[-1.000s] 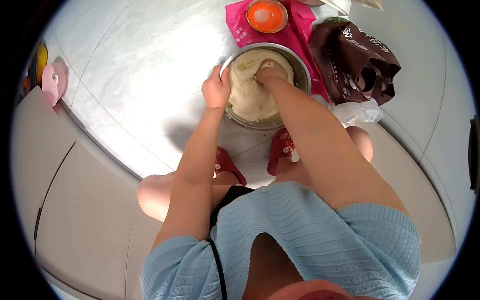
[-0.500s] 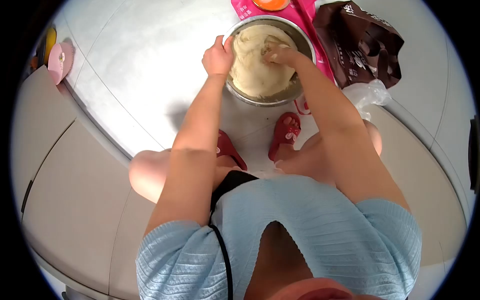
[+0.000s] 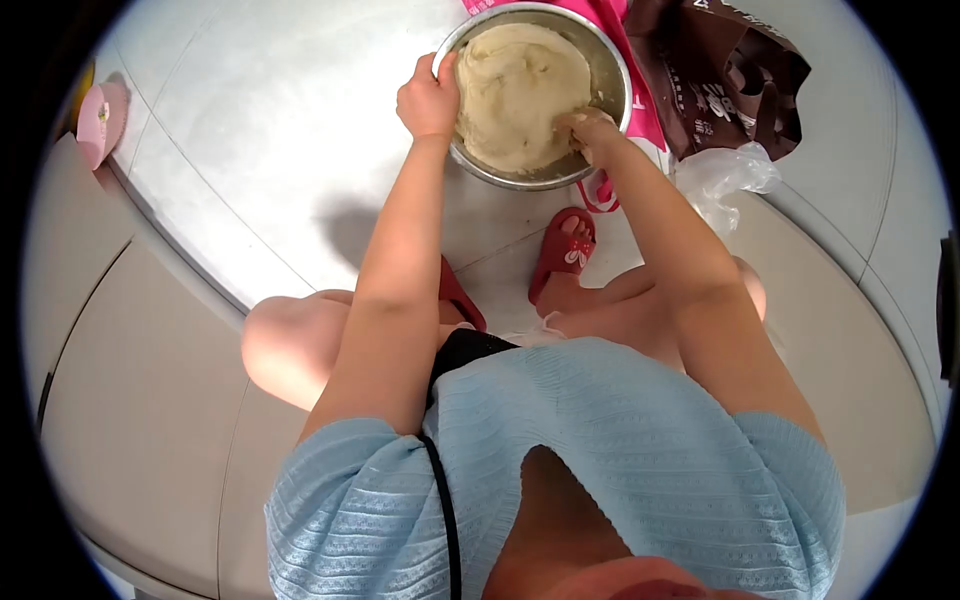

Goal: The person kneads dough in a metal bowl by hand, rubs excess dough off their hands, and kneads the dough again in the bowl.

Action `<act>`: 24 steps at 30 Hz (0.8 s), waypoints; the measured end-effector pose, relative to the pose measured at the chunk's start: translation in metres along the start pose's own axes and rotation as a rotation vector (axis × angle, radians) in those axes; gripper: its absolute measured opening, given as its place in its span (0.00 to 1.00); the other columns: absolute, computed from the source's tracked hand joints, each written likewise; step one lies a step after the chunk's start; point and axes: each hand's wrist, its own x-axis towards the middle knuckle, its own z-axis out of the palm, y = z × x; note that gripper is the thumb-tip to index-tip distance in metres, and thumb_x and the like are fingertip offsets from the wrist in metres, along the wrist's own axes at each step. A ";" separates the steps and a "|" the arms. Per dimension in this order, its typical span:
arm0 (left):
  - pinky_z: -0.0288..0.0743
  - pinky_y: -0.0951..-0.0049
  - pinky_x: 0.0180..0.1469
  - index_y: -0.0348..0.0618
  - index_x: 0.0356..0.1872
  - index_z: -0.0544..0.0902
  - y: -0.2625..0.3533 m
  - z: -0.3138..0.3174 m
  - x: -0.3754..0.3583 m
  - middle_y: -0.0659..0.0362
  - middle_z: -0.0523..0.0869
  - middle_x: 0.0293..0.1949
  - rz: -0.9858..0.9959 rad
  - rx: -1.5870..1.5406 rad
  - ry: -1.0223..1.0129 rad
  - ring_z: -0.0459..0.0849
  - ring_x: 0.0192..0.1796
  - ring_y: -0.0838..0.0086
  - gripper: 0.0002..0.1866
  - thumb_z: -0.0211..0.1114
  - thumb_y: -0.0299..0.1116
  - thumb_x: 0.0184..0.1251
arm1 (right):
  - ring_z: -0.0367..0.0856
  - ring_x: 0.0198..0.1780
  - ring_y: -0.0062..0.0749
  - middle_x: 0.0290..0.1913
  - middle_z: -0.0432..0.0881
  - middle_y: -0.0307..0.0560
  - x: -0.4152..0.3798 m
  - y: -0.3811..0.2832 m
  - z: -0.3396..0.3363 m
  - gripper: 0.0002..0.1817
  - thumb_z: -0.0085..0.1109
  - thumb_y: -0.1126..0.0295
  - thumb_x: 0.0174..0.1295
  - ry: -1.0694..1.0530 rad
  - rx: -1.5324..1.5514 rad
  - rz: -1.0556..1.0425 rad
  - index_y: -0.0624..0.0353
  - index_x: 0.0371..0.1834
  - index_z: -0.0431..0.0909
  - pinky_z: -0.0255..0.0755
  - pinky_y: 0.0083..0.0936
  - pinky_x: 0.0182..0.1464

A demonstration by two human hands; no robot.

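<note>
Head view: the left hand (image 3: 428, 100) grips the left rim of a round metal bowl (image 3: 608, 82). Pale dough (image 3: 520, 95) sits inside. The right hand (image 3: 590, 134) has bent fingers at the dough's right edge; I can't tell if they pinch it. A brown bag (image 3: 680, 55) lies nearby.

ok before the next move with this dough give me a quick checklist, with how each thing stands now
1. Left grip on the bowl: ok, it holds the rim at the left side.
2. Right grip at the dough: ok, it is inside the bowl, at the dough's lower right edge.
3. Dough within the rim: ok, none hangs over.
4. Dough surface smooth: not ok, dents and folds show.
5. Brown bag out of the bowl: ok, it lies to the right, outside the rim.
6. Bowl firmly seated: cannot tell, its underside is hidden.
</note>
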 end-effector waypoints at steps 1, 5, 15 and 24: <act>0.75 0.59 0.26 0.50 0.36 0.85 0.000 0.003 0.000 0.56 0.81 0.15 0.016 -0.041 0.051 0.82 0.22 0.57 0.17 0.62 0.52 0.65 | 0.71 0.22 0.27 0.24 0.74 0.39 0.007 0.003 0.002 0.04 0.63 0.71 0.53 0.005 0.019 -0.004 0.56 0.29 0.78 0.65 0.29 0.25; 0.75 0.64 0.29 0.45 0.38 0.85 0.005 -0.003 0.000 0.54 0.83 0.19 -0.038 -0.119 -0.011 0.81 0.22 0.60 0.16 0.64 0.48 0.65 | 0.76 0.29 0.31 0.29 0.77 0.41 0.019 0.005 0.003 0.07 0.62 0.67 0.51 -0.057 0.177 0.049 0.55 0.31 0.78 0.69 0.31 0.29; 0.74 0.57 0.44 0.39 0.41 0.81 0.002 -0.011 -0.003 0.44 0.85 0.33 -0.159 -0.307 -0.078 0.83 0.40 0.49 0.23 0.51 0.52 0.71 | 0.80 0.41 0.39 0.42 0.80 0.47 0.020 0.008 0.055 0.22 0.64 0.63 0.51 0.161 0.575 0.148 0.58 0.49 0.75 0.77 0.37 0.43; 0.73 0.56 0.40 0.37 0.41 0.75 -0.038 -0.029 -0.076 0.44 0.85 0.31 -0.369 -0.388 0.139 0.82 0.34 0.49 0.18 0.57 0.45 0.71 | 0.77 0.56 0.48 0.50 0.80 0.57 -0.031 -0.011 0.049 0.30 0.50 0.48 0.64 -0.386 -1.106 -0.106 0.59 0.61 0.72 0.65 0.32 0.62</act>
